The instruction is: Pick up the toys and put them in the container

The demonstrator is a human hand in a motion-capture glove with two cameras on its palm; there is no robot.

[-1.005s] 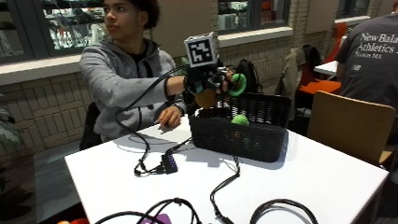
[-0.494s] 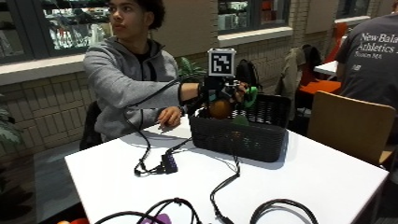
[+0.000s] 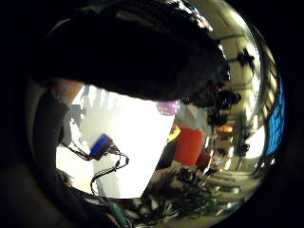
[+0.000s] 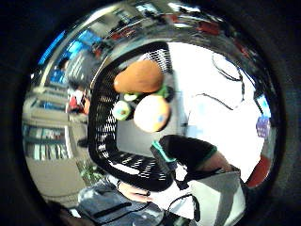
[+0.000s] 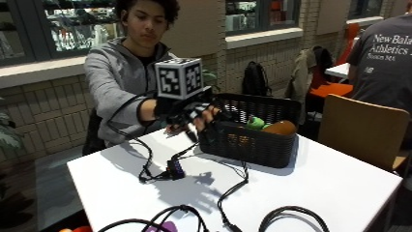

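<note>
In the outside view my gloved right hand (image 5: 190,115) hovers just left of the black woven basket (image 5: 254,145), above the table. Its fingers are spread and hold nothing. Inside the basket lie a green toy (image 5: 256,122) and an orange-brown toy (image 5: 281,128). The thumb side palm view looks down into the basket (image 4: 104,123): an orange-brown toy (image 4: 139,76), a peach ball (image 4: 151,113) and a small green-white ball (image 4: 121,111) rest on its floor. A purple toy (image 5: 168,226) lies at the table's near edge, also seen as the purple toy (image 3: 167,107).
Black cables (image 5: 227,193) run over the white table (image 5: 322,188), with a small blue-lit device (image 5: 174,170) near the middle. A reddish thing (image 5: 76,229) shows at the near left corner. A wooden chair (image 5: 363,128) stands right of the basket.
A second ago the hand held a green toy above the basket. It moved over the basket, and now it is drawn back to the basket's left side, holding nothing.
</note>
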